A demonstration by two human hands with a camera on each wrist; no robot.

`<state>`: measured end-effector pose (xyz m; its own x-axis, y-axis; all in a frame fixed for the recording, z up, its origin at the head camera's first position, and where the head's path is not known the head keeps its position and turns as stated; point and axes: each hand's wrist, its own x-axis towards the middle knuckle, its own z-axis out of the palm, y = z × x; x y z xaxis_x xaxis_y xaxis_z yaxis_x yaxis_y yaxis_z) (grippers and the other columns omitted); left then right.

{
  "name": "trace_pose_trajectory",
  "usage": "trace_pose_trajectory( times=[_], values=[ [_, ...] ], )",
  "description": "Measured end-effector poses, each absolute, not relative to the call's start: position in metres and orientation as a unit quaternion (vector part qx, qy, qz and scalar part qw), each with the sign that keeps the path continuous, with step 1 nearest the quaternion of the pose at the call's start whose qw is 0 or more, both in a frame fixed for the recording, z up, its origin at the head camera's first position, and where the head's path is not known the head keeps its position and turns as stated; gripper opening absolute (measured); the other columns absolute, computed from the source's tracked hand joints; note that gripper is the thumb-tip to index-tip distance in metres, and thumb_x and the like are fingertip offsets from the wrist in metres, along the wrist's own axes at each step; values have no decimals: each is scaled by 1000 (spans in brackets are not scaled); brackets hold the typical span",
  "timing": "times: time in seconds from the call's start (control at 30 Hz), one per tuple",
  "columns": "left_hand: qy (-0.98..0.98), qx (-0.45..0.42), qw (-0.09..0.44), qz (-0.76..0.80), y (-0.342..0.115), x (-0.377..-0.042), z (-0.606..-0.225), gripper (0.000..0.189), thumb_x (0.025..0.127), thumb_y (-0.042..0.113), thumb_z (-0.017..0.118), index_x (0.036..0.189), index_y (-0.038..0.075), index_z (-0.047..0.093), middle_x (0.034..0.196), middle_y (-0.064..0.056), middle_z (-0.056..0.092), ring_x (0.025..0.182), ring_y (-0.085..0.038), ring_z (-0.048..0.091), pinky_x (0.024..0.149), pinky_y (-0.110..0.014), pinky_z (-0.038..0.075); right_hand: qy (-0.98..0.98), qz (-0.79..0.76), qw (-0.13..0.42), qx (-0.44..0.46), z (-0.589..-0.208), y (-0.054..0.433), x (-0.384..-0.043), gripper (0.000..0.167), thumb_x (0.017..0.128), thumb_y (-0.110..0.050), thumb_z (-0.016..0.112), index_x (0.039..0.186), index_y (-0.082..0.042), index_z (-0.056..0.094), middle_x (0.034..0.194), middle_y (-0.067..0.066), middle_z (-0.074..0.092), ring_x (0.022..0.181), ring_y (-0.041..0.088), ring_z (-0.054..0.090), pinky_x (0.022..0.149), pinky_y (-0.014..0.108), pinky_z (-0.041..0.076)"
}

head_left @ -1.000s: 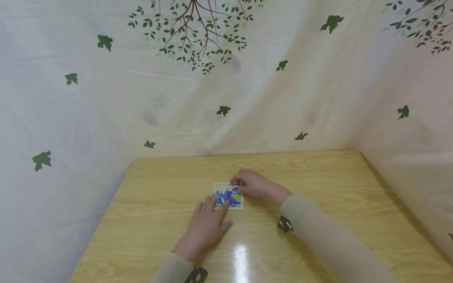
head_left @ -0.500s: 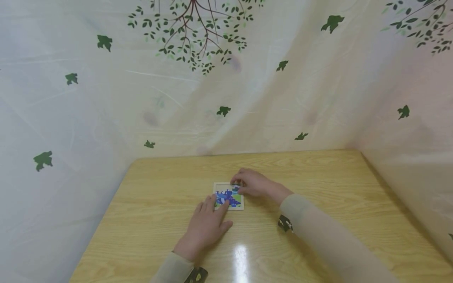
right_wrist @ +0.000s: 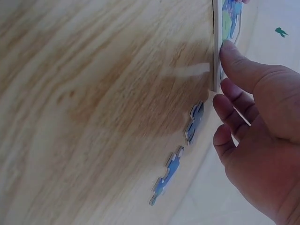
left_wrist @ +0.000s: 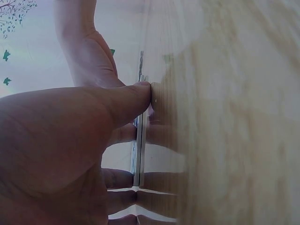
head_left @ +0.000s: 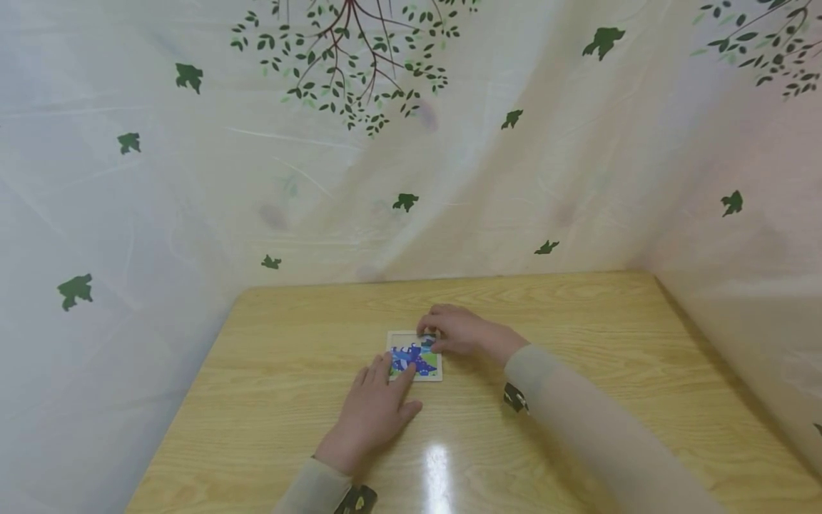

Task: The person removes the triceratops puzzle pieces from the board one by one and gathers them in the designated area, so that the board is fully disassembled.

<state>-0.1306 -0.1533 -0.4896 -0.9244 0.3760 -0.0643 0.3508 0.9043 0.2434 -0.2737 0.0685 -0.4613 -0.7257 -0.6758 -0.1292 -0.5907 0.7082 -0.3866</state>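
A small jigsaw puzzle (head_left: 404,353) with a blue dinosaur-like picture sits in its pale frame (head_left: 430,379) on the table. The top left of the frame shows bare backing. My left hand (head_left: 369,414) lies with extended fingers on the puzzle's lower left; its thumb is off to the side. At the top right corner, my right hand (head_left: 461,333) has thumb and fingertips bent about a dark-and-blue puzzle piece (head_left: 428,341). In the right wrist view the right thumb (right_wrist: 239,61) touches the puzzle's edge. The left wrist view shows the frame edge-on (left_wrist: 139,150).
In the right wrist view, two loose puzzle pieces lie on the table beside the right hand: a dark blue piece (right_wrist: 194,123) and a lighter blue piece (right_wrist: 168,176). The wooden table (head_left: 289,357) is bordered by a pale printed curtain (head_left: 334,214).
The right wrist and forearm have shifted very slightly upward while the right fingers stay at the puzzle's corner. The left hand and the frame have not moved.
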Motion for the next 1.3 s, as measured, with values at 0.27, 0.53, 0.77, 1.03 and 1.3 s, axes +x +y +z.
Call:
trace_pose_trajectory(
  times=[0.27, 0.53, 0.77, 1.03, 1.3],
  values=[
    [974, 188, 52, 115, -153, -130, -489, 68, 111, 54, 60, 168, 18, 49, 175, -31, 29, 162, -52, 28, 130, -69, 24, 914, -137, 134, -359, -459, 69, -278, 35, 101, -27, 82, 134, -25, 72, 128, 4, 66, 123, 27, 60, 117, 55, 47],
    [974, 189, 45, 114, -153, -130, -488, 69, 110, 54, 62, 167, 17, 50, 174, -32, 31, 160, -53, 30, 130, -69, 26, 913, -135, 139, -359, -458, 69, -279, 33, 101, -28, 82, 132, -25, 72, 125, 4, 66, 121, 27, 59, 114, 54, 49],
    [974, 187, 50, 117, -153, -130, -489, 69, 111, 54, 62, 168, 17, 50, 174, -32, 30, 161, -53, 29, 130, -68, 24, 913, -122, 138, -365, -458, 69, -280, 36, 102, -30, 81, 137, -28, 71, 126, 3, 65, 122, 26, 59, 114, 53, 49],
    [974, 185, 55, 119, -153, -130, -488, 68, 111, 54, 62, 168, 18, 50, 175, -31, 30, 161, -52, 28, 131, -68, 24, 910, -117, 158, -364, -456, 67, -282, 33, 102, -30, 81, 134, -29, 70, 124, 3, 64, 119, 26, 59, 110, 51, 51],
    [974, 187, 50, 121, -154, -130, -488, 68, 111, 53, 62, 168, 17, 50, 175, -31, 29, 161, -52, 29, 131, -68, 24, 910, -127, 175, -353, -451, 64, -282, 32, 101, -27, 82, 129, -28, 67, 120, 2, 63, 114, 23, 60, 106, 48, 53]
  ],
)
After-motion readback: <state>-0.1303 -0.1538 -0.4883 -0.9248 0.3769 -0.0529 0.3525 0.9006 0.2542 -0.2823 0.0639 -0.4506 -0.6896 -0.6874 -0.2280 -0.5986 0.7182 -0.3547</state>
